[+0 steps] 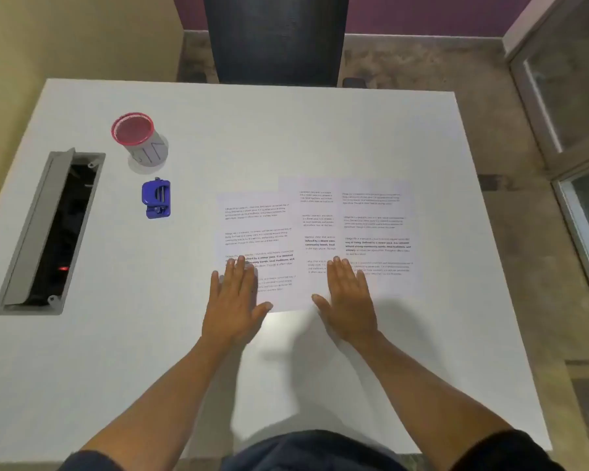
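Left hand [233, 302] lies flat, fingers straight and together on the left printed sheet [255, 229], gripping nothing. Right hand [349, 300] does likewise on the overlapping right sheets [376, 229]. Sheets lie mid-surface [320, 130], right of the blue tool [156, 198].

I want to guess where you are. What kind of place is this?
Probably an office or meeting room: a white table with a built-in power-socket box, printed sheets touched by the left hand and right hand, and a dark chair across.

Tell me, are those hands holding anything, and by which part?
Nothing is gripped. The left hand and right hand lie flat, fingers straight, on the near ends of the printed sheets.
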A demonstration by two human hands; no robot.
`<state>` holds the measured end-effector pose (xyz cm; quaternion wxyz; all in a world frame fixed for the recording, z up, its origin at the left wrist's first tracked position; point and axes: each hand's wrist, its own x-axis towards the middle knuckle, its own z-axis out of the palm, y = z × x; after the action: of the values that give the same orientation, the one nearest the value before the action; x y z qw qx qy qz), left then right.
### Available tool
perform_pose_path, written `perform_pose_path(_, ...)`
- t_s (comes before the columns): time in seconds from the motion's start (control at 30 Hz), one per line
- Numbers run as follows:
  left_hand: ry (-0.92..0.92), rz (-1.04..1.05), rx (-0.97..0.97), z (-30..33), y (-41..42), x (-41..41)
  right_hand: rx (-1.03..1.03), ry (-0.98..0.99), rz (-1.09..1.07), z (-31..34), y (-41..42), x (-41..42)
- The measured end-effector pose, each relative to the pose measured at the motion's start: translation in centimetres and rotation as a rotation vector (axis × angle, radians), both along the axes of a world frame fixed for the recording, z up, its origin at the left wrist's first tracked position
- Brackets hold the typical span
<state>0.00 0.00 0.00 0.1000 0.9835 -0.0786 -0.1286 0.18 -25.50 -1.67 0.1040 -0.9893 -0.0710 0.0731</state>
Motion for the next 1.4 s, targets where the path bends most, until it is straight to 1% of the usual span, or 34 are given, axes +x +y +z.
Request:
perform_pose_path(0.13,0.113,-0.023,0.042,-1.6,0.1,-1.4,-0.013,0.189,0.001,-1.7,-0.2,-2.1)
perform_pose_path(0.2,0.167,-0.012,0.028,-2.1,-0.2,-1.4,-0.046,0.239,0.019,-2.2,-0.2,-2.4)
perform_pose_path(0.27,0.181,-0.015,0.036,-2.2,-0.5,-1.3,-0.055,0.257,0.024,-2.3,-0.2,-2.3)
perform_pose_path(0.5,0.138,-0.107,0.205,-1.3,-1.7,-0.9,-0.046,0.266,0.031,-2.3,-0.5,-2.2)
perform_pose_path(0.63,0.059,-0.26,0.311,-0.8,-1.5,-1.0,-0.029,0.298,0.029,-2.1,-0.7,-2.0)
perform_pose_path(0.7,0.025,-0.304,0.332,-1.0,-1.3,-1.1,-0.007,0.307,0.014,-1.9,-0.6,-1.9)
perform_pose_path(0.87,0.002,-0.327,0.369,-1.3,-1.4,-1.4,0.106,0.289,-0.078,-0.9,0.2,-1.3)
perform_pose_path(1.0,0.008,-0.303,0.358,-0.7,-1.6,-1.4,0.282,0.191,-0.127,0.4,1.3,-0.9)
perform_pose_path(1.07,-0.006,-0.272,0.298,-0.4,-1.8,-1.5,0.481,0.219,-0.296,1.2,2.2,-0.4)
perform_pose_path(1.13,-0.031,-0.264,0.235,0.0,-2.0,-1.7,0.744,0.307,-0.53,2.5,2.9,0.7)
perform_pose_path(1.2,-0.099,-0.297,0.181,0.1,-2.4,-2.2,1.029,0.46,-0.73,3.7,3.2,2.2)
perform_pose_path(1.23,-0.141,-0.318,0.159,0.2,-2.6,-2.4,1.141,0.556,-0.794,4.0,3.2,2.8)
perform_pose_path(1.27,-0.171,-0.333,0.137,0.3,-2.9,-2.6,1.209,0.631,-0.821,4.2,2.9,3.3)
perform_pose_path(1.33,-0.238,-0.359,0.092,0.3,-3.6,-2.9,1.228,0.697,-0.8,4.4,2.3,3.7)
perform_pose_path(1.4,-0.291,-0.383,0.068,0.2,-4.1,-3.2,1.173,0.686,-0.743,4.2,1.7,3.8)
